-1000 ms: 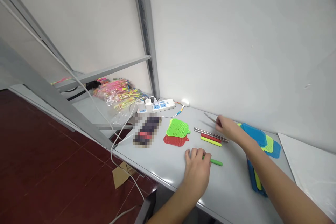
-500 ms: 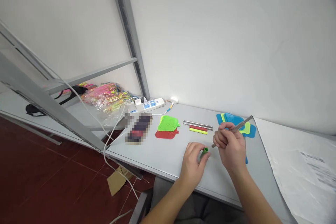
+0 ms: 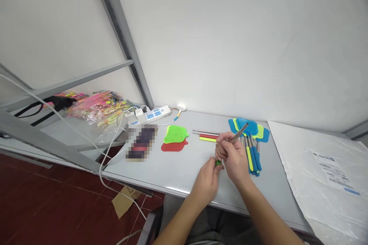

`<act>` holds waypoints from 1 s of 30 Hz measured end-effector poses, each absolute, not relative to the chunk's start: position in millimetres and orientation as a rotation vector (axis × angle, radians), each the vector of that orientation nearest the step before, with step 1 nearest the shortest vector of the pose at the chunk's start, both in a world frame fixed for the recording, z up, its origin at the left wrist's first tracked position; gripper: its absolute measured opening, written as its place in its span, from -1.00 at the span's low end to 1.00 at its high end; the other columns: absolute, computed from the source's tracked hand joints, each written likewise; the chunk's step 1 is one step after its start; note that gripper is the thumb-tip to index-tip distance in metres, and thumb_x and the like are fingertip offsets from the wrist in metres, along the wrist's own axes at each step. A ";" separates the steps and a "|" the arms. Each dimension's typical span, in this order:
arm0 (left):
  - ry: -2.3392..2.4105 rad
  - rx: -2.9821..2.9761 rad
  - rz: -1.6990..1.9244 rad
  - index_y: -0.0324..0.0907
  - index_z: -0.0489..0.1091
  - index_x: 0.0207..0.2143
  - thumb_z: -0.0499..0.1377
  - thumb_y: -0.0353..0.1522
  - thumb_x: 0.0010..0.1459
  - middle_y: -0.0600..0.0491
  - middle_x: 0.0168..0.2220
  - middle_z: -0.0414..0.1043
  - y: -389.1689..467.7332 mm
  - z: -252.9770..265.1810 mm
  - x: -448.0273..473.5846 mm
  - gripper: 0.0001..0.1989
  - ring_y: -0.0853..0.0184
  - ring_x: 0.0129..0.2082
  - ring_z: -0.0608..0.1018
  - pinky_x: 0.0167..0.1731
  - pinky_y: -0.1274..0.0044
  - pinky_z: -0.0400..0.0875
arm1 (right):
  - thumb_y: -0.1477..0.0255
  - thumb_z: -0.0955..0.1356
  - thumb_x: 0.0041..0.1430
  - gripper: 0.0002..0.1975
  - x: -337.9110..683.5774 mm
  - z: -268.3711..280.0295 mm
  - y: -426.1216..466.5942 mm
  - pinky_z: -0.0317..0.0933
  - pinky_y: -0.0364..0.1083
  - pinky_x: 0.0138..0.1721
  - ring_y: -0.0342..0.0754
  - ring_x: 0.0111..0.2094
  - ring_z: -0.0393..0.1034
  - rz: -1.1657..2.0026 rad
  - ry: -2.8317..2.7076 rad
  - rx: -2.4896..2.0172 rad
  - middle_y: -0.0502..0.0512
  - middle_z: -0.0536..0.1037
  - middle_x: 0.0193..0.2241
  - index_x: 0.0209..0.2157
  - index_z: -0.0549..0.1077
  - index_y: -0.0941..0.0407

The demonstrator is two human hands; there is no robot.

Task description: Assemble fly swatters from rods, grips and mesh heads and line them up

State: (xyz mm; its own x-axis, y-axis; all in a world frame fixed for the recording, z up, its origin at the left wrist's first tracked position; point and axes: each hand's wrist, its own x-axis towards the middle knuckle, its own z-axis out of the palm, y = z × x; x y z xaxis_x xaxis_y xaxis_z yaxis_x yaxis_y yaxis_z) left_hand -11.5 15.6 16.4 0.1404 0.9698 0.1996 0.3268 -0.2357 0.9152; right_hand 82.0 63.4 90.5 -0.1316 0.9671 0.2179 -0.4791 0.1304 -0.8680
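My left hand [image 3: 206, 178] is closed round a green tubular grip [image 3: 218, 162], mostly hidden by the fingers. In my right hand [image 3: 232, 155] is a metal tube [image 3: 240, 131], tilted up to the right. Its lower end meets the mouth of the green grip; whether it is inside cannot be made out. Beyond my hands lie metal tubes [image 3: 205, 131], with a red grip [image 3: 207, 136] and a yellow grip [image 3: 207, 139] beside them. A green swatter head [image 3: 176, 134] overlaps a red swatter head [image 3: 174, 146] to the left. Fly swatters [image 3: 253, 155] with blue and yellow grips lie at right.
A white power strip [image 3: 155, 113] stands by the wall, its cables hanging over the table's left side. Near it is a pixelated dark item [image 3: 141, 143]. Plastic-wrapped bright goods [image 3: 97, 109] lie behind the metal frame [image 3: 122, 34]. A white plastic parcel [image 3: 304, 168] covers the right end.
My hands have come together, bringing the metal tube's lower end to the green grip. The camera view has shifted right, and more of the finished-looking swatters' grips show.
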 end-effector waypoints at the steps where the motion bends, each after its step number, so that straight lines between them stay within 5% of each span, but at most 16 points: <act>1: 1.258 1.690 1.096 -0.16 0.25 -0.22 -0.11 -0.38 0.35 0.00 -0.24 0.44 15.6 15.7 -11.2 -0.83 0.28 -0.25 0.46 -0.25 0.48 0.29 | 0.45 0.27 0.21 -0.90 82.9 90.1 63.0 -0.07 -0.20 -0.62 -0.24 -0.66 -0.13 1.384 -1.054 -0.642 -0.20 0.02 -0.69 -0.37 0.40 0.08; 23: 1.304 1.638 1.011 -0.15 0.26 -0.22 -0.12 -0.37 0.35 0.03 -0.27 0.45 19.4 18.6 -11.1 -0.81 0.28 -0.27 0.47 -0.26 0.47 0.29 | 0.41 0.26 0.24 -0.86 93.8 82.1 55.5 0.00 -0.18 -0.59 -0.22 -0.65 -0.03 1.388 -1.088 -0.773 -0.18 0.07 -0.69 -0.38 0.42 0.07; 30: 1.273 1.574 1.043 -0.13 0.25 -0.11 -0.11 -0.38 0.34 0.01 -0.17 0.45 19.4 19.8 -10.9 -0.81 0.27 -0.21 0.48 -0.22 0.45 0.31 | 0.37 0.33 0.17 -0.82 95.6 94.2 56.2 0.22 -0.13 -0.40 -0.07 -0.32 0.34 1.298 -1.266 -0.904 0.03 0.44 -0.37 -0.17 0.46 0.02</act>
